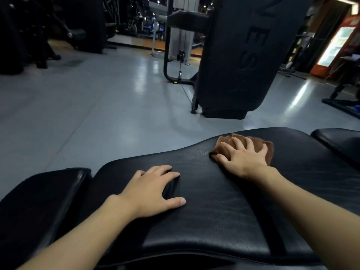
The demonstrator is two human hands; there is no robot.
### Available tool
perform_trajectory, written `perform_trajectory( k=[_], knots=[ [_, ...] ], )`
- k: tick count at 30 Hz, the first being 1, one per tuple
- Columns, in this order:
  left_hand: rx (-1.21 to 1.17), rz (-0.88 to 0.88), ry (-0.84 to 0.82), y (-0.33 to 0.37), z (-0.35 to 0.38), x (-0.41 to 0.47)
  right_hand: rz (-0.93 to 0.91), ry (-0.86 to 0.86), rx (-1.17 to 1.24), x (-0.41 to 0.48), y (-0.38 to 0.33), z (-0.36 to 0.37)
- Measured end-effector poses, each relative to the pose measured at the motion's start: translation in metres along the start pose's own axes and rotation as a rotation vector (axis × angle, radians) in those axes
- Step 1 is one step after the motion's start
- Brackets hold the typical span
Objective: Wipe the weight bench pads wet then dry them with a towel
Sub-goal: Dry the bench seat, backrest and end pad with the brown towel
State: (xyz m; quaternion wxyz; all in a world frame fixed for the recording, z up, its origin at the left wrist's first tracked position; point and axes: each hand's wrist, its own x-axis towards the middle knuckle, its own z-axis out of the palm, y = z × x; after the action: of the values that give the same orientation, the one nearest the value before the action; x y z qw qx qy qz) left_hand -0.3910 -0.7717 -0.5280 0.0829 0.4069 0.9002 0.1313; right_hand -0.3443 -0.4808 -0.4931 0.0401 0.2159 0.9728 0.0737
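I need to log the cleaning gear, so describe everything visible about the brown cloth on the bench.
The brown cloth is small, soft and towel-like, bunched into folds. It lies near the far edge of the black bench pad. The right hand presses on it with spread fingers, covering most of it; folds show beyond the fingertips. Wetness cannot be told.

Both our forearms are bare and reach forward from the near edge of the bench pad (pixel 214 191). Our left hand (pixel 153 189) lies palm down near the pad's middle, fingers spread and slightly arched, thumb out to the right, holding nothing. Our right hand (pixel 243 158) sits farther forward by the far edge, palm down, fingers splayed, pressing flat on the brown towel (pixel 269 152). The hands are well apart.
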Motion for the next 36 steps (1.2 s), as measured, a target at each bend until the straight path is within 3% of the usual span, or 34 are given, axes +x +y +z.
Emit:
perform_trajectory(
  k=[12,18,22,31,36],
  knots=[
    [-0.007,-0.212,0.077,-0.074,0.007,-0.086,-0.371,-0.004,-0.018,-0.018,-0.187,0.012],
    [-0.035,-0.258,0.162,-0.096,0.011,-0.118,-0.476,-0.024,-0.025,-0.027,-0.25,0.016],
    [-0.102,-0.262,0.229,-0.102,0.019,-0.134,-0.656,-0.061,-0.052,-0.046,-0.298,0.019],
    [-0.155,-0.318,0.213,-0.091,0.02,-0.151,-0.724,-0.052,0.018,-0.054,-0.289,0.019],
    [0.007,-0.399,0.125,-0.074,0.019,-0.153,-0.754,-0.033,0.042,-0.059,-0.272,0.02]
  ],
)
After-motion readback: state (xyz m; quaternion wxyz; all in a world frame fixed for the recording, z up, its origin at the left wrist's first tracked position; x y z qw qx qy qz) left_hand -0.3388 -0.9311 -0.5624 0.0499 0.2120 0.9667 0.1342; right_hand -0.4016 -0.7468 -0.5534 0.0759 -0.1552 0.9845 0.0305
